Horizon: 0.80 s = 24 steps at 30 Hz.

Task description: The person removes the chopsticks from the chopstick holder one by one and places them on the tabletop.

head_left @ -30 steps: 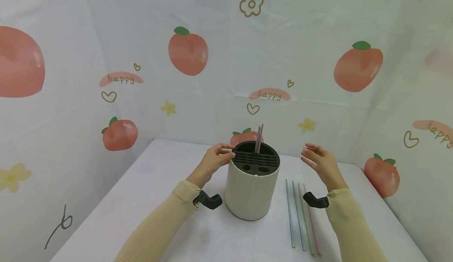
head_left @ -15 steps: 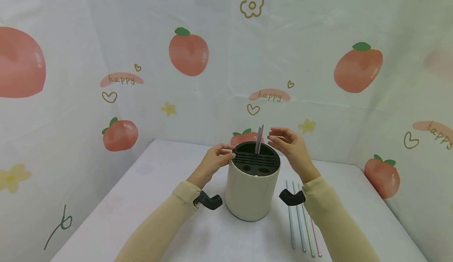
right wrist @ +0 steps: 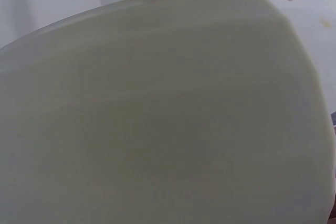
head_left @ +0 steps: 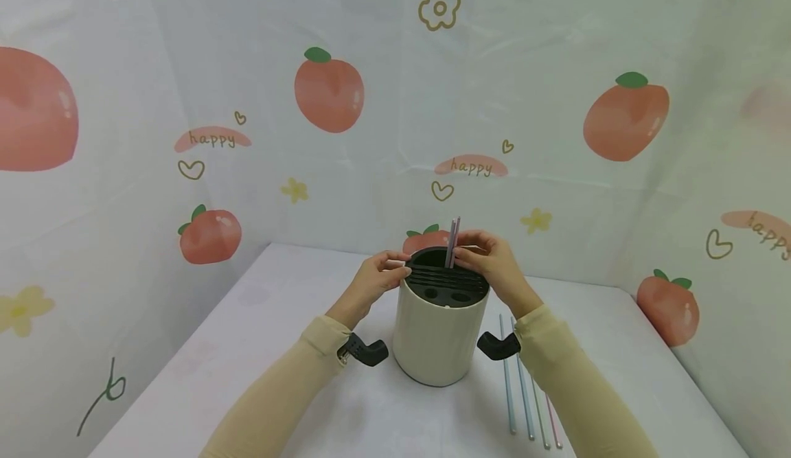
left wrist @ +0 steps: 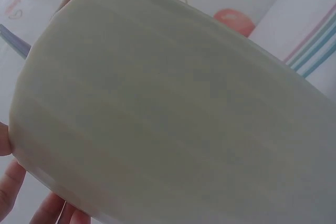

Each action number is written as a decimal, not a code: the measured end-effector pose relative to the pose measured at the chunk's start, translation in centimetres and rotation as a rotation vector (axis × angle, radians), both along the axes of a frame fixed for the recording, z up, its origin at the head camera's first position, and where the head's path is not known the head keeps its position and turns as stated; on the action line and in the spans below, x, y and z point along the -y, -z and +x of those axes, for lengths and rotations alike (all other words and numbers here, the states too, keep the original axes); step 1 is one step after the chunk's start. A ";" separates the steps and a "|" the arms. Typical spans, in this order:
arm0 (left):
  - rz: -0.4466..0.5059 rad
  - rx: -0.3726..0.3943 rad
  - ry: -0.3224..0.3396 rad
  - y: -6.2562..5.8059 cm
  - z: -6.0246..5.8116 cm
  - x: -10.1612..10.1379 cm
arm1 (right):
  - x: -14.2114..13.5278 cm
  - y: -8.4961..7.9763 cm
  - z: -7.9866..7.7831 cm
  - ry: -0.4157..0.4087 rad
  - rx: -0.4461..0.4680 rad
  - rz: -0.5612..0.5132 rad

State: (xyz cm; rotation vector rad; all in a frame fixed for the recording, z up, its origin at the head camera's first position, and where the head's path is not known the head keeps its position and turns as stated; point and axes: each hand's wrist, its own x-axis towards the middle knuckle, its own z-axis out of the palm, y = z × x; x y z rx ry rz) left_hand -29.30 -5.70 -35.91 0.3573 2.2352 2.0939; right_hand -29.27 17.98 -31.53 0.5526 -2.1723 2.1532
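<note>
A cream ribbed utensil holder point(head_left: 435, 341) stands upright with a black slotted top point(head_left: 448, 278). My left hand point(head_left: 371, 283) holds its left side, fingers and thumb at the rim; in the left wrist view several fingertips point(left wrist: 47, 209) lie along its wall. Two thin purplish-pink sticks point(head_left: 453, 238) rise from the big rear opening. My right hand point(head_left: 494, 262) is over the right rim, thumb and fingertips right at these sticks. I cannot tell whether they pinch them. In the right wrist view the wall of the holder hides most of this hand.
Several thin sticks point(head_left: 526, 403), blue, green and pink, lie side by side on the white table point(head_left: 259, 375) right of the holder, partly under the right forearm. A fruit-patterned cloth backdrop point(head_left: 371, 101) rises behind the table.
My right hand has moved left from beyond the loose sticks to the upright ones, its fingers drawing closer together. My left hand and the holder have stayed in place.
</note>
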 end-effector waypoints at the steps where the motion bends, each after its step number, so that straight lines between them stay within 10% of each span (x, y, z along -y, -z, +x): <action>1: 0.001 0.002 0.000 0.0 0.0 0.0 | 0.0 0.0 0.0 0.004 0.000 0.011; 12: -0.003 0.009 -0.005 0.0 0.0 0.0 | 0.0 -1.2 0.0 0.039 -0.069 0.049; 24: 0.002 0.009 -0.002 0.2 -0.1 0.0 | -3.1 -8.8 1.5 0.036 -0.264 -0.399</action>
